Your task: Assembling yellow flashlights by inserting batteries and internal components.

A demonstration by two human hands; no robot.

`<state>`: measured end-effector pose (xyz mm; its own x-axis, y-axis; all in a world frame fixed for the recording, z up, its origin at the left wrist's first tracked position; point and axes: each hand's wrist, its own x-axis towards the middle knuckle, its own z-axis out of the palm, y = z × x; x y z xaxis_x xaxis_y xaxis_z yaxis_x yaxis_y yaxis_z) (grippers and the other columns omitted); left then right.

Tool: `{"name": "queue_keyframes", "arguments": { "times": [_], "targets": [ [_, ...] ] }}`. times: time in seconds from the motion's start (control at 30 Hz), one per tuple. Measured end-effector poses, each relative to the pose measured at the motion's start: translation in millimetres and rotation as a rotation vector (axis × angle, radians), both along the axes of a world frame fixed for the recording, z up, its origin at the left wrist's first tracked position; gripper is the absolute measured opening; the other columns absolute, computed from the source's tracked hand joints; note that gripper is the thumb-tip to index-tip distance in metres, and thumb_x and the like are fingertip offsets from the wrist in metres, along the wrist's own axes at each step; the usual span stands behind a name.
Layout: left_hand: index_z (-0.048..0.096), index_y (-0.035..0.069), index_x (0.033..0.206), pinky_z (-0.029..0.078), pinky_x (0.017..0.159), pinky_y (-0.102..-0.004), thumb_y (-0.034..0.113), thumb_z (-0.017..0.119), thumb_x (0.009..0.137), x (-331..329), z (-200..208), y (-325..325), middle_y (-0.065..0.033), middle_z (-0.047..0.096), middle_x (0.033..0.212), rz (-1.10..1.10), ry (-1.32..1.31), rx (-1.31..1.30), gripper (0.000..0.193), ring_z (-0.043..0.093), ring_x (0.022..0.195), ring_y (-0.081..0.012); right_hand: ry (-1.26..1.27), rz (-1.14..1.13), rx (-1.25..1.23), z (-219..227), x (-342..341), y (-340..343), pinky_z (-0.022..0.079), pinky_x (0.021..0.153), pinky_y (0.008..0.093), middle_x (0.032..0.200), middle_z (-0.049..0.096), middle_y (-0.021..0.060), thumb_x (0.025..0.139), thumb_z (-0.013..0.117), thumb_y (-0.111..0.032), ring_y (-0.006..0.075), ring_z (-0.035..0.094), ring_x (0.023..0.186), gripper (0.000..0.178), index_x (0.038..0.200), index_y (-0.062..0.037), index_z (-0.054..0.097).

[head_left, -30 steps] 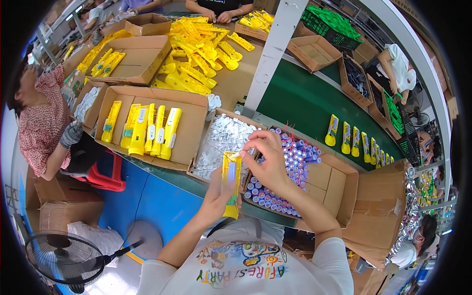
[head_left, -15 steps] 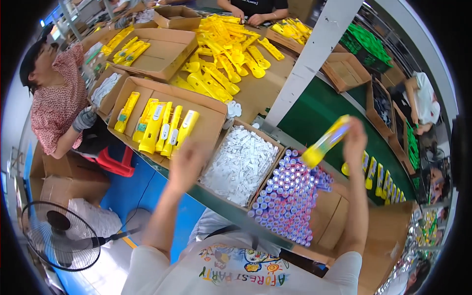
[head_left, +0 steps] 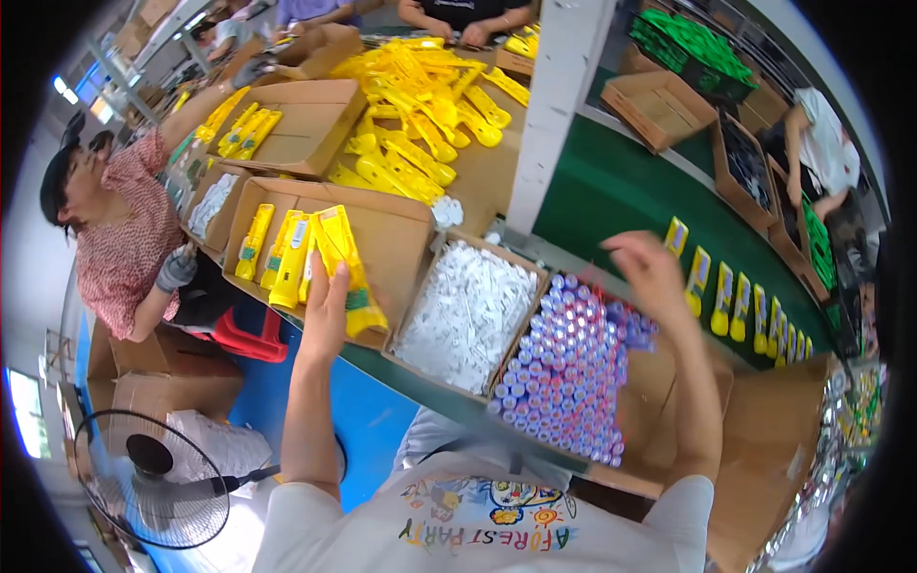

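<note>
My left hand [head_left: 327, 310] is at the cardboard tray of yellow parts, its fingers closed round a yellow flashlight shell [head_left: 346, 256] with a green piece inside its lower end. More yellow flashlight shells [head_left: 288, 267] lie just left of it in the tray. My right hand [head_left: 651, 275] is raised above the far right end of the battery box, slightly blurred, with fingers apart and nothing visible in them. Below it, purple batteries [head_left: 564, 377] stand packed upright in a box. Filled yellow shells [head_left: 698, 282] lie in a row on the green conveyor belt beyond it.
A box of small white parts [head_left: 468, 320] stands between the tray and the batteries. Loose yellow shells [head_left: 420, 105] are heaped on the table behind. A metal post [head_left: 554, 124] rises beside the belt. A co-worker [head_left: 115, 229] sits at the left, above a black fan [head_left: 153, 477].
The filled yellow shell has left my right hand, and another now lies at the row's near end on the belt. My left hand has moved left into the tray and taken hold of a shell.
</note>
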<state>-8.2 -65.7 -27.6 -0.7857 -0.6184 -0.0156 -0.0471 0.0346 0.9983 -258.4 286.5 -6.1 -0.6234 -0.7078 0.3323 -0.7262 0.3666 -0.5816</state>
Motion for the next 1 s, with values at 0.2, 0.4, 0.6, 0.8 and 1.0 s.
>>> {"name": "queue_keyframes", "arguments": {
  "times": [0.2,0.4,0.6,0.8,1.0],
  "targets": [
    [0.031,0.01,0.142,0.048,0.093,-0.0449,0.014,0.055,0.087,10.3,28.5,99.1,-0.0112,0.056,0.115,-0.521,0.057,1.007,0.06,0.058,0.107,-0.0284,0.311,0.582,0.003,17.7,145.3,-63.3,0.049,0.086,0.0365,0.107,0.062,0.0083,0.077,0.069,-0.012,0.0265,0.06,0.1,0.039,0.116,-0.0101,0.063],
    [0.033,0.008,0.139,0.05,0.09,-0.0403,-0.003,0.051,0.079,13.2,21.3,126.4,-0.013,0.054,0.117,-0.449,0.092,0.898,0.063,0.058,0.106,-0.0254,-0.217,0.513,-0.359,1.3,159.6,-48.1,0.053,0.073,0.0313,0.099,0.063,0.0074,0.084,0.062,0.0,0.0195,0.065,0.086,0.019,0.101,-0.0051,0.068],
    [0.026,0.007,0.14,0.05,0.079,-0.0362,-0.003,0.043,0.071,22.5,11.9,160.7,-0.0119,0.053,0.11,-0.493,0.191,0.555,0.072,0.057,0.088,-0.0234,-0.775,0.13,-0.399,18.3,173.1,-46.1,0.051,0.061,0.0258,0.09,0.061,0.0055,0.087,0.064,-0.002,0.0092,0.061,0.072,0.008,0.093,-0.0004,0.068],
    [0.024,0.007,0.142,0.045,0.09,-0.0316,0.013,0.039,0.095,15.1,-6.3,175.4,-0.0074,0.048,0.12,-0.483,0.16,0.422,0.051,0.05,0.108,-0.015,0.241,-0.1,-0.231,-3.4,208.2,-40.7,0.047,0.051,0.0302,0.08,0.06,0.0059,0.073,0.072,-0.007,0.0172,0.061,0.065,0.013,0.084,-0.0057,0.065],
    [0.023,0.011,0.141,0.049,0.075,-0.032,0.001,0.036,0.093,16.7,-12.6,173.7,-0.0107,0.052,0.103,-0.523,0.114,0.606,0.051,0.055,0.081,-0.0175,0.136,-0.294,0.182,-24.8,152.3,39.5,0.052,0.061,0.0342,0.081,0.063,0.0097,0.075,0.071,-0.015,0.0242,0.064,0.07,0.013,0.085,-0.0085,0.067]
  ]
}}
